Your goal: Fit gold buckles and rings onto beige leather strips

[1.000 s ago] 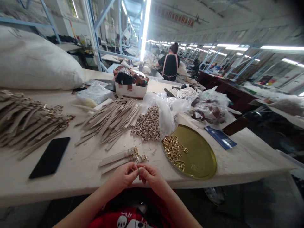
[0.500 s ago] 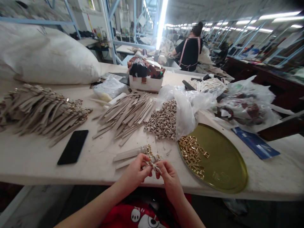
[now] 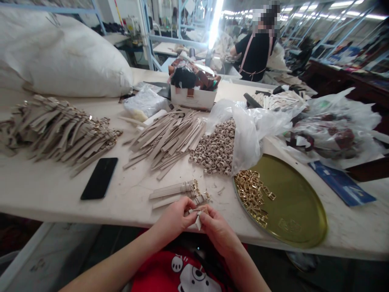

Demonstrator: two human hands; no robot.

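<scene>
Close to the table's front edge, my left hand [image 3: 179, 215] and my right hand [image 3: 214, 225] meet, both closed on a short beige strap [image 3: 198, 222]. Fingers cover most of it, so I cannot tell whether a buckle is on it. Just beyond my left hand lie several beige straps with gold buckles [image 3: 173, 190]. To the right, gold buckles [image 3: 251, 190] are heaped on the left side of an olive-gold round tray [image 3: 299, 202]. Small beige loops [image 3: 214, 152] spill from a clear plastic bag [image 3: 247, 142]. Loose beige strips [image 3: 170, 140] are piled left of them.
A black phone [image 3: 99, 178] lies on the left, below a large pile of buckled straps [image 3: 60, 129]. Behind stand a big white sack [image 3: 67, 56] and a white box [image 3: 194, 97] of scraps. A blue packet [image 3: 342, 183] is at right. A person [image 3: 257, 52] works farther back.
The view has tilted down and shifted left, so the table things appear higher and farther right. My hands stay together; the strap's end now hangs down between my fingers.
</scene>
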